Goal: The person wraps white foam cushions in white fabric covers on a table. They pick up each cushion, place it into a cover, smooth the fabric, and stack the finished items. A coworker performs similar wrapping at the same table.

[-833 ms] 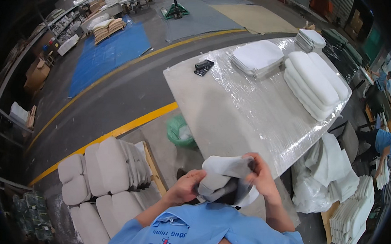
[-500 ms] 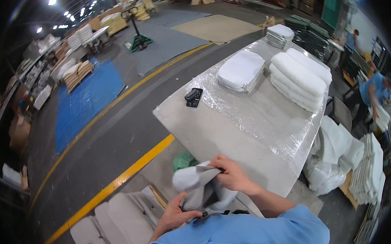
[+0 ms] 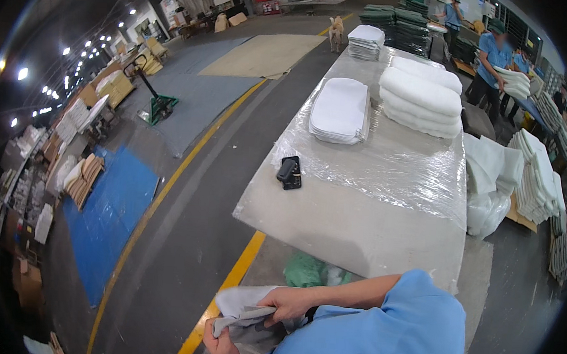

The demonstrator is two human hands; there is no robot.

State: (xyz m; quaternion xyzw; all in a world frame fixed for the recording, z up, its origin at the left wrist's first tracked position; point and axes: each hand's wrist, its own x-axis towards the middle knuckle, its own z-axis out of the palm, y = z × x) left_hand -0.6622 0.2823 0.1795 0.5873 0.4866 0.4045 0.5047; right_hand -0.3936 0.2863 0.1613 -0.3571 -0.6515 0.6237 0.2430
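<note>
Close to my body I hold a grey cloth cover (image 3: 249,316) with a soft white padded part (image 3: 242,298); the folds hide its full shape. My left hand (image 3: 222,348) pinches the cover's lower left edge. Above it to the right, my right hand (image 3: 287,304) grips the cover's upper edge, fingers closed on the cloth. Both hands are left of the near end of a plastic-wrapped table (image 3: 358,224). A green plastic bag (image 3: 305,270) lies below the table's near edge, beyond my right forearm.
On the table are a black phone-like device (image 3: 289,173), white flat pads (image 3: 341,109), thick white padding (image 3: 420,98) and another pad stack (image 3: 366,42). White stacks (image 3: 530,176) stand right. A co-worker (image 3: 493,66) carries pads. Beyond are a dog (image 3: 336,32) and pallet jack (image 3: 161,106).
The view has turned, and both hands with the cover have moved left and lower in it. My right hand is now nearer the left one, and the cover is more bunched up.
</note>
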